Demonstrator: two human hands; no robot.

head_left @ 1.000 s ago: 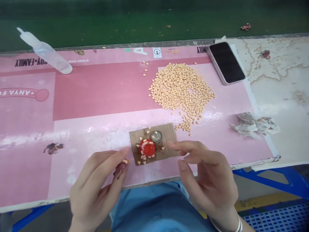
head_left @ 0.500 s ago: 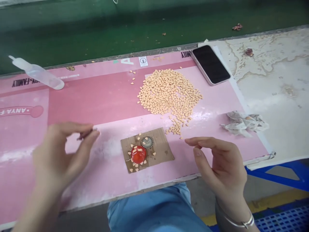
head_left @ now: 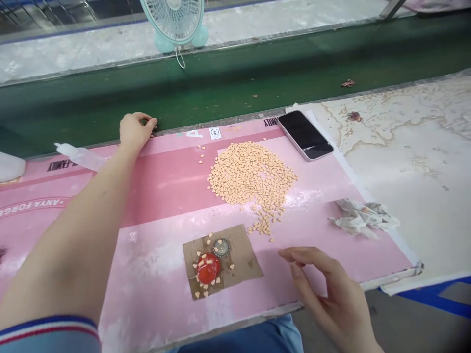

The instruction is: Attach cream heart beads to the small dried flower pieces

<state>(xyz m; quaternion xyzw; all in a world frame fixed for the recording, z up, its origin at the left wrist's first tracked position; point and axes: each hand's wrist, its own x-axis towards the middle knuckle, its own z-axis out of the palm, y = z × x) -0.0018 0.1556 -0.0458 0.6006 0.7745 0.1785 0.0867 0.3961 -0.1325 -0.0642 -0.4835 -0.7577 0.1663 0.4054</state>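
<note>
My left hand (head_left: 135,128) reaches far across the pink mat (head_left: 165,191) to its back edge by the green belt (head_left: 235,88), its fingers pinched together on something too small to make out. My right hand (head_left: 329,294) hovers near the front edge, fingers loosely curled and apart, holding nothing. Left of it lies a brown cardboard square (head_left: 243,260) with a red dome (head_left: 208,268), a small round metal cap (head_left: 221,247) and a few scattered orange heart-shaped bits. A heap of the same orange bits (head_left: 252,174) lies mid-mat.
A phone (head_left: 304,134) lies at the mat's back right corner. A crumpled tissue (head_left: 362,218) sits right of my right hand. A clear squeeze bottle (head_left: 83,157) lies at the back left, partly behind my forearm. A small fan (head_left: 176,22) stands beyond the belt.
My left hand has moved from near the cardboard out to the left, then far forward to the mat's back edge. The view has tilted up. My right hand stayed near the front edge.
</note>
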